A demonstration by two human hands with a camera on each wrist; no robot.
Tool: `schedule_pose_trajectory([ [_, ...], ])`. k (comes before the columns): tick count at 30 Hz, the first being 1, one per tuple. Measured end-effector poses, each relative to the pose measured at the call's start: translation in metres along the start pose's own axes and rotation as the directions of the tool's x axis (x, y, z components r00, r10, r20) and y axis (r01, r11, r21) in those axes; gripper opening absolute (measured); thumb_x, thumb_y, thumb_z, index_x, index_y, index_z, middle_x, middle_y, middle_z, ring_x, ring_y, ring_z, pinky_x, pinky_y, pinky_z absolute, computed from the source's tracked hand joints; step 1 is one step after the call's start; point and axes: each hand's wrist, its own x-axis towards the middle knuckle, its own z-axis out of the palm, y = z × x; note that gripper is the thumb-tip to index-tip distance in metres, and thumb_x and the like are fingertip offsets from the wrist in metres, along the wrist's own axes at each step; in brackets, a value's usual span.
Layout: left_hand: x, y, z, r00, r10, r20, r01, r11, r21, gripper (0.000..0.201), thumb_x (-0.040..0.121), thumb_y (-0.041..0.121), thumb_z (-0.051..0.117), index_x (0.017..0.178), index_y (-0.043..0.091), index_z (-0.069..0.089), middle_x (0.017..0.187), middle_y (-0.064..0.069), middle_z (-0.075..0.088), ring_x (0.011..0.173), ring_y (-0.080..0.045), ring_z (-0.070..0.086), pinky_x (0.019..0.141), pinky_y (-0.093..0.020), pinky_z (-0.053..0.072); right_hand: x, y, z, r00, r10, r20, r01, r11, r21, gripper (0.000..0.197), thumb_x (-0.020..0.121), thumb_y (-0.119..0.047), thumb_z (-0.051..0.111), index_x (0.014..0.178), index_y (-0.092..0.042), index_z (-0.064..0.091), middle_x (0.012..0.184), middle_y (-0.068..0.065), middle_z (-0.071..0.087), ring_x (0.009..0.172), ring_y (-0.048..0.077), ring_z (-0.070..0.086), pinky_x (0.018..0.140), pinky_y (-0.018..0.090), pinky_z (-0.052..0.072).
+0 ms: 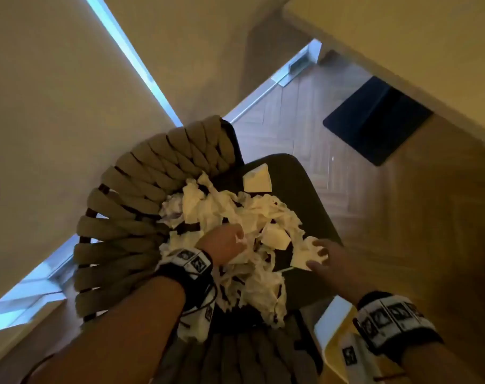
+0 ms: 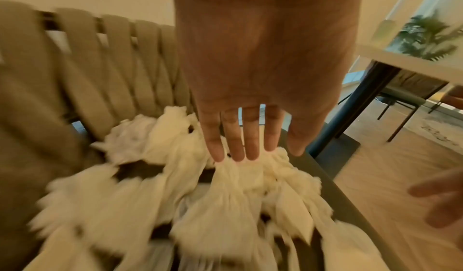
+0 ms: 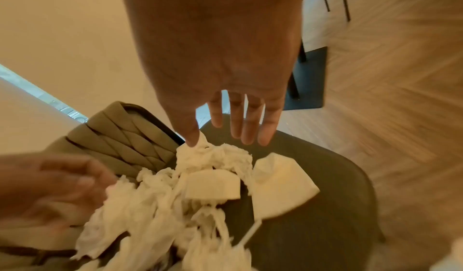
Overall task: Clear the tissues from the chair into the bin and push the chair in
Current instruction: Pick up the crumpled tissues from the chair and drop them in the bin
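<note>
A heap of crumpled white tissues (image 1: 235, 209) covers the dark seat (image 1: 305, 195) of a chair with a woven beige back (image 1: 141, 189). My left hand (image 1: 230, 242) reaches into the middle of the heap. In the left wrist view, the left hand (image 2: 240, 152) has its fingers straight, with the tips touching the tissues (image 2: 225, 196). My right hand (image 1: 319, 259) hovers at the heap's right edge. In the right wrist view, the right hand (image 3: 233, 136) is spread and its thumb touches a tissue (image 3: 213, 160). One folded tissue (image 1: 256, 178) lies apart at the far side of the seat.
A pale table top (image 1: 402, 37) runs along the upper right, with its dark base plate (image 1: 374, 120) on the wood floor beyond the chair. A wall stands close on the left. A pale yellow-white object (image 1: 332, 328) sits beside the chair at lower right; I cannot identify it.
</note>
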Motion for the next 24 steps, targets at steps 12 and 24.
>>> schedule_pose_trajectory([
  [12, 0.253, 0.008, -0.031, 0.977, -0.09, -0.194, 0.124, 0.978, 0.169, 0.089, 0.07, 0.047, 0.076, 0.142, 0.016, 0.032, 0.142, -0.015, 0.04, 0.126, -0.035, 0.046, 0.1, -0.047, 0.045, 0.175, -0.027, 0.016, 0.962, -0.239, 0.133, 0.271, 0.9, -0.342, 0.085, 0.076, -0.035, 0.075, 0.145, -0.033, 0.026, 0.142, 0.001, 0.035, 0.129, 0.024, 0.038, 0.104, 0.039, 0.041],
  [24, 0.216, -0.026, -0.052, 0.909, -0.048, -0.414, 0.012, 0.996, -0.088, 0.034, 0.078, 0.022, 0.068, 0.105, 0.004, 0.058, 0.11, -0.017, 0.062, 0.101, -0.033, 0.059, 0.072, -0.032, 0.04, 0.219, -0.054, 0.071, 0.974, -0.218, 0.066, 0.226, 0.887, -0.403, 0.07, 0.078, -0.05, 0.066, 0.134, -0.022, 0.034, 0.132, 0.011, 0.038, 0.111, 0.036, 0.054, 0.086, 0.042, 0.048],
])
